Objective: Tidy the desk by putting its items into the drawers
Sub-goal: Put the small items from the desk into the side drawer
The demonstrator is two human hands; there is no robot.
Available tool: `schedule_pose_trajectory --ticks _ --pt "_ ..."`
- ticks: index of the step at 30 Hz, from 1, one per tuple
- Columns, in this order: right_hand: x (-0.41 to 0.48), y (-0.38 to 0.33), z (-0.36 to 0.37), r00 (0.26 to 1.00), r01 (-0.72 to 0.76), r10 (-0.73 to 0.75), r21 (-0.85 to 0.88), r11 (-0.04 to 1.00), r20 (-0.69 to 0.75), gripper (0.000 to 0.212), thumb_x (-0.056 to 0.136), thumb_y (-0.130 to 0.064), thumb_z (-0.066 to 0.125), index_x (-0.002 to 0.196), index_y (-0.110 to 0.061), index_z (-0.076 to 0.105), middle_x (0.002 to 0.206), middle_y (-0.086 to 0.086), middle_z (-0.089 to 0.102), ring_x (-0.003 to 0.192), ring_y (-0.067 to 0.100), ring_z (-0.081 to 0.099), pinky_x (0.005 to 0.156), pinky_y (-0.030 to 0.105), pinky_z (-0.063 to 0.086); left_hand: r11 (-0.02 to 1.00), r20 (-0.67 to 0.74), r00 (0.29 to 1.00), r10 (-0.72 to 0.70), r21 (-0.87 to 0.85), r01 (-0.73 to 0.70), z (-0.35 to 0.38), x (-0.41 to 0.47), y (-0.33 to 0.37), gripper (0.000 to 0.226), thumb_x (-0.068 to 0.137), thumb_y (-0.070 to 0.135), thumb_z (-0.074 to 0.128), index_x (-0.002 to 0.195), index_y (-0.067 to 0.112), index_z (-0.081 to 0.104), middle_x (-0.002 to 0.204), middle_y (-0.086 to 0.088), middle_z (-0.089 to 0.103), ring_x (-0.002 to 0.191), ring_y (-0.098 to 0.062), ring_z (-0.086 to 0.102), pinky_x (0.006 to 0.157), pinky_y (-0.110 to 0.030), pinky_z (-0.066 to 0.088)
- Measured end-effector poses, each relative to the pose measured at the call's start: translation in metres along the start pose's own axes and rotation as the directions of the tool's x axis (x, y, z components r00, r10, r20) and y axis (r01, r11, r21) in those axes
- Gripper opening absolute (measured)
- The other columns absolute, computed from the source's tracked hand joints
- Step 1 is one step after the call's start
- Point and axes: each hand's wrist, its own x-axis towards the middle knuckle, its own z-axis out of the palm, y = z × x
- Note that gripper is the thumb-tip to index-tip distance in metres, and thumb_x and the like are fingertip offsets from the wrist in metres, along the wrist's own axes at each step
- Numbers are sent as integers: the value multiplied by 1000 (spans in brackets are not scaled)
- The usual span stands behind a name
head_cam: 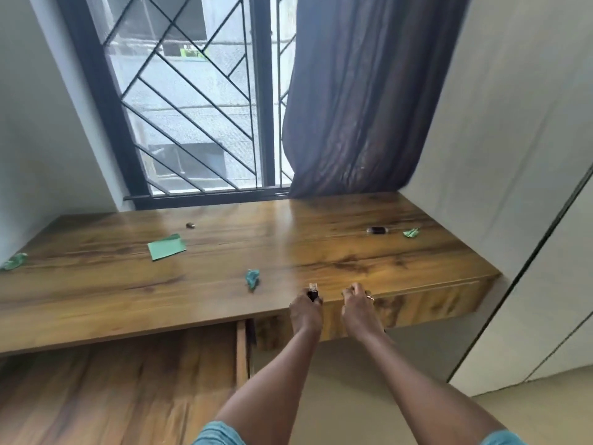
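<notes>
Under the window: desk, wood top. Left drawer is pulled out, right drawer is closed. Right hand curls its fingers over the right drawer's top edge. Left hand, just beside it, pinches a black stick, silver tip up, at the near edge. On top: green paper, left wad, middle wad, right wad, black gadget far right, dark bit far left.

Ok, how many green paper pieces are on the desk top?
4: a crumpled green paper wad at far left, a flat green paper sheet left of centre, a second wad front middle, a third wad far right. None seems hidden.
</notes>
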Motion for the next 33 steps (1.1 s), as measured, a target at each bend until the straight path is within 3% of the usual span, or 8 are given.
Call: schedule_pose_trajectory --ticks 8,14,19,23,28,33 --pt "78 37 -1 1000 11 -10 -66 998 12 43 94 1 33 135 -4 45 147 11 34 130 29 38 104 33 38 997 79 994 -70 -38 73 46 59 17 33 89 20 64 121 9 63 114 -12 69 104 -24 66 90 -30 51" --pt "148 65 0 995 80 -73 -117 990 68 36 96 -11 41 132 -8 47 145 9 37 126 26 43 102 34 42 995 50 994 -99 -20 100 62 94 23 30 89 15 64 118 11 65 113 -10 70 90 -17 63 70 -21 42" --pt "230 91 -10 995 56 -40 -190 980 87 35 94 -5 38 127 -5 49 145 13 35 126 30 42 101 36 39 994 11 998 -60 92 58 81 130 30 31 87 16 65 118 14 65 116 -9 69 106 -21 63 76 -20 40" --pt "295 102 -19 993 28 -4 -207 978 117 42 92 0 37 133 -9 44 149 11 29 128 34 40 103 39 37 991 -32 998 -45 126 49 94 158 43 34 85 17 67 118 11 65 115 -10 69 107 -21 63 74 -17 38" --pt "353 125 -17 988 32 11 -268 963 157 46 97 -9 33 142 -13 32 154 10 19 132 37 36 109 45 33 993 -101 993 -68 93 78 106 187 57 35 85 19 68 119 10 65 114 -10 69 105 -21 64 82 -23 46" --pt "360 134 5 980 -42 102 -316 948 173 45 99 -12 22 143 -18 31 147 11 33 135 36 32 113 55 14 990 -102 990 -94 93 103 111 191 58 34 85 21 68 117 11 66 115 -10 69 106 -21 63 87 -25 48"
